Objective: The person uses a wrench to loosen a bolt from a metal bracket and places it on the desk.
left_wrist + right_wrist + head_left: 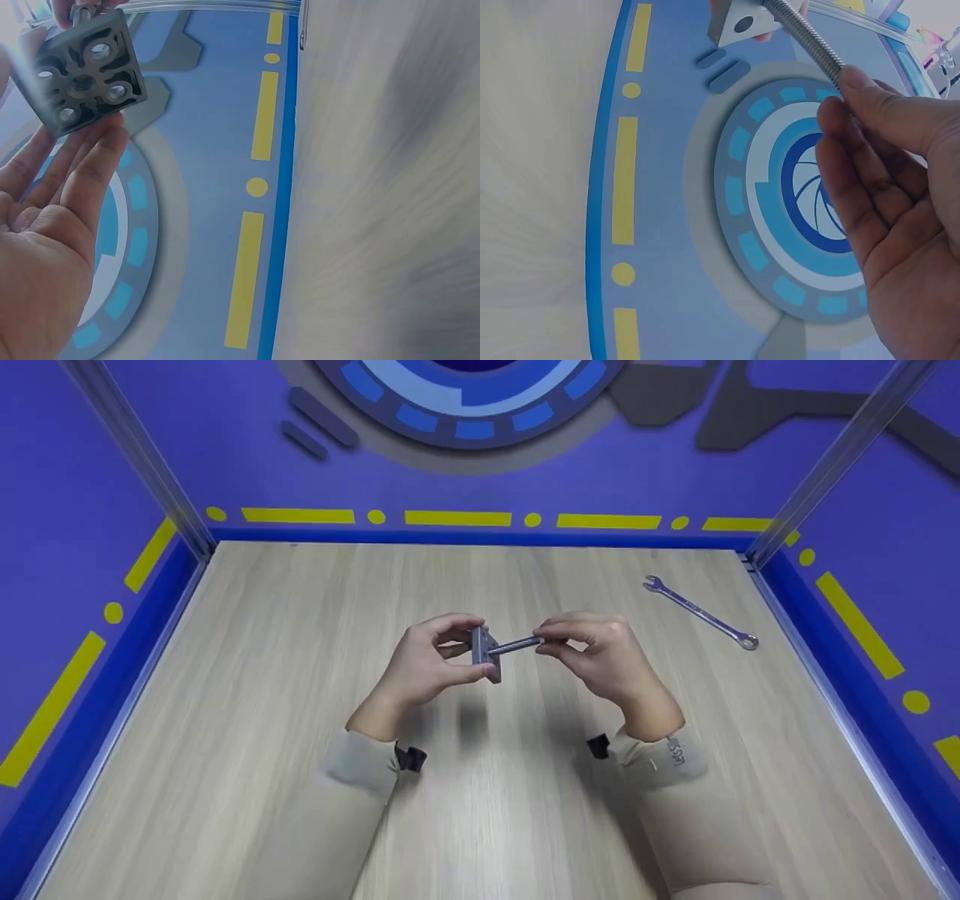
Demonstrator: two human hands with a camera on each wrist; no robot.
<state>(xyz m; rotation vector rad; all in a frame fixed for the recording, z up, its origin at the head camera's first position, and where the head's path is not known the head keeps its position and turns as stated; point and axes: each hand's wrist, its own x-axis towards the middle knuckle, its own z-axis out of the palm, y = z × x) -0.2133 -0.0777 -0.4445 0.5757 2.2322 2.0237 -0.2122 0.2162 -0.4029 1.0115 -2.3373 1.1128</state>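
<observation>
My left hand (424,664) grips a square grey metal plate (478,645) by its edges, thumb on the near edge and fingers on the far one, above the table. In the left wrist view, the plate (96,69) shows a threaded centre hole and several holes around it. A threaded metal rod (516,646) runs from the plate's right face to my right hand (600,649), whose thumb and fingertips pinch its free end. The right wrist view shows the thread along the rod (810,37). How deep the rod sits in the plate cannot be seen.
A combination wrench (701,613) lies on the wooden table (300,607) at the back right. Blue walls (480,484) with yellow marks enclose the back and sides, with metal posts (832,457) at the corners. Small black devices (411,759) sit at both wrists.
</observation>
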